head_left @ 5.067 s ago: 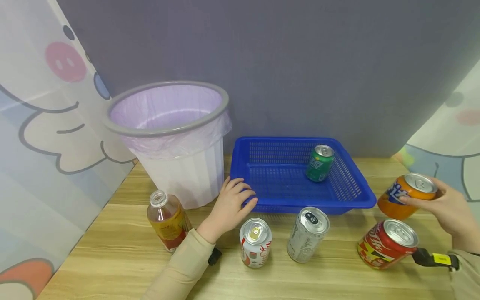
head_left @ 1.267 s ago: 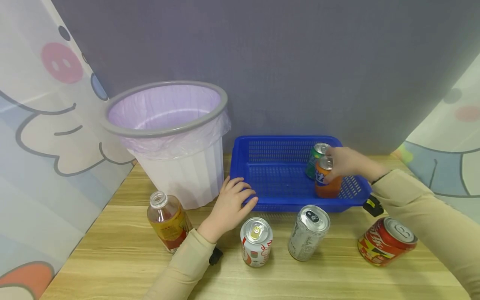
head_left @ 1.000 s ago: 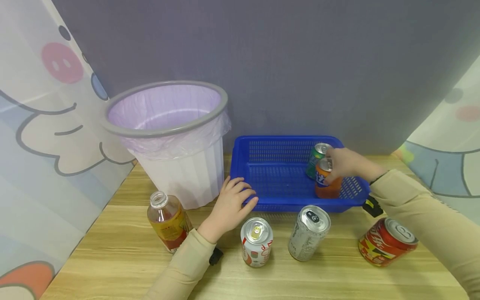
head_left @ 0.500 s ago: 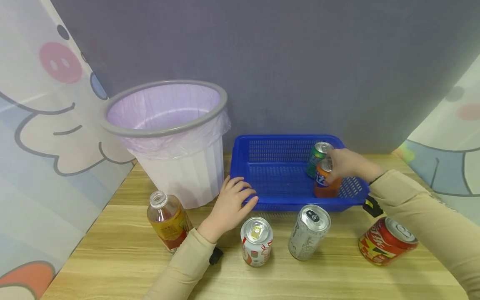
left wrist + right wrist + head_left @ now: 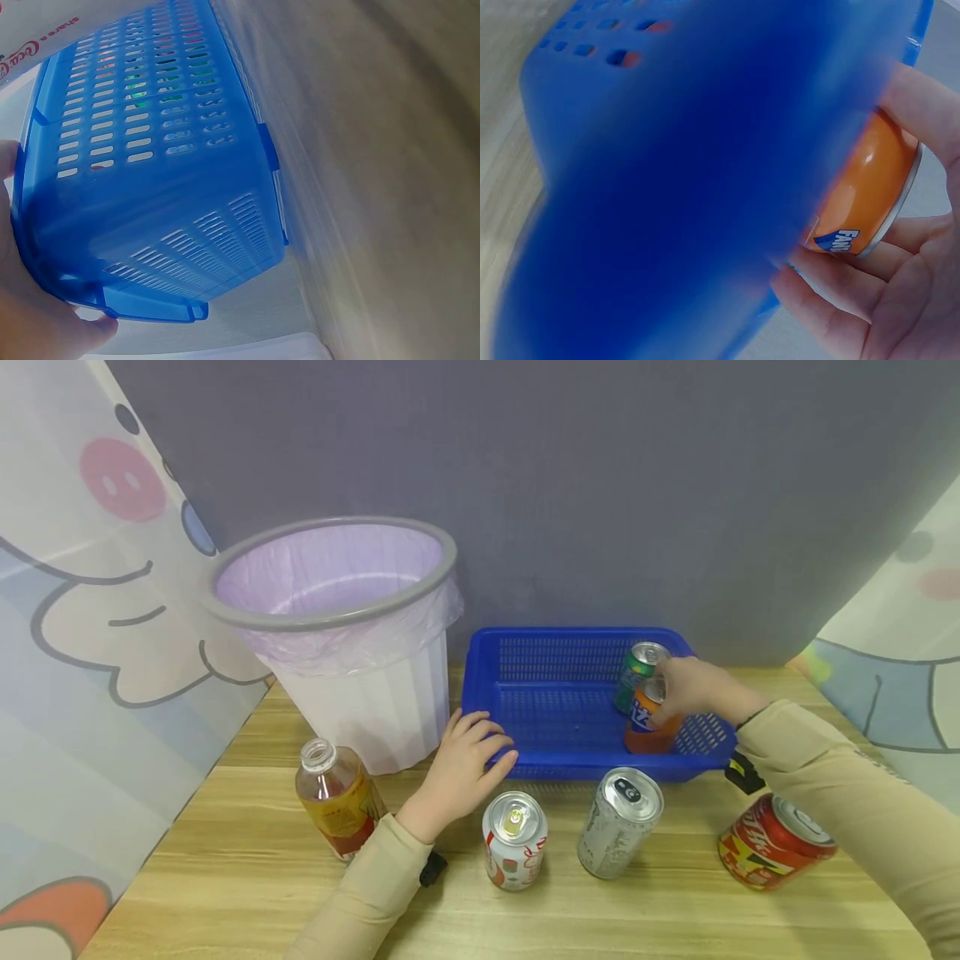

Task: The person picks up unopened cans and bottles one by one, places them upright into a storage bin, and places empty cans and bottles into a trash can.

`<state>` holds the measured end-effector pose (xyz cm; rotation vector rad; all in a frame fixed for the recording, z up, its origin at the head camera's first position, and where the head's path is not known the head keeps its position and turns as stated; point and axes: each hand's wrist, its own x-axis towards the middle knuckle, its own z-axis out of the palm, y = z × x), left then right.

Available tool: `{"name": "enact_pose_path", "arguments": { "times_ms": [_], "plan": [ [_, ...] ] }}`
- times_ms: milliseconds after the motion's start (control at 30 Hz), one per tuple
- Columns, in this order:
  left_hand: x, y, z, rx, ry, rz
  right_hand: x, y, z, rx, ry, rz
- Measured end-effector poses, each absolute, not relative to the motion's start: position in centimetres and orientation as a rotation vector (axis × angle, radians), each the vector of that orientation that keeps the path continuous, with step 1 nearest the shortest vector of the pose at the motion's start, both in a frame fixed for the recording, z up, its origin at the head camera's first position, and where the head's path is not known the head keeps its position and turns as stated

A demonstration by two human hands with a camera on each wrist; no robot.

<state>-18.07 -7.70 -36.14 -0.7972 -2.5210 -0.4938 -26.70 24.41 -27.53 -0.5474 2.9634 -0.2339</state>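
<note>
In the head view, my right hand [image 5: 693,689] grips an orange Fanta can [image 5: 652,739] inside the blue plastic basket [image 5: 555,766], at its right end. Fingers and thumb hold the can near its top, as the right wrist view shows, where the basket wall hides most of the can [image 5: 877,176]. Close behind it in the basket stands a green can [image 5: 632,681]. My left hand [image 5: 461,777] rests on the basket's front left corner, its fingers spread and loosely bent over the rim. In the left wrist view, the thumb and a fingertip touch the rim [image 5: 56,289].
A white bin [image 5: 367,718] with a purple liner stands left of the basket. In front are an uncapped drink bottle [image 5: 345,814], a white Coca-Cola can [image 5: 513,852], a silver can [image 5: 617,835] and a red can [image 5: 768,847]. A grey panel [image 5: 570,502] stands behind.
Earlier, my right hand held the orange can at the table's right side; it is now in the basket by the green can. Over the last second it shifts slightly left. My left hand stays put.
</note>
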Motion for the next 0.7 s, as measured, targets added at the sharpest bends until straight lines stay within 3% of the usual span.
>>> {"name": "enact_pose_path", "arguments": {
  "times_ms": [700],
  "plan": [
    [-18.07,-7.74,-36.3,-0.796,-2.521,-0.493,-26.53,24.43,-27.55,-0.481,2.981,-0.193]
  ]
}}
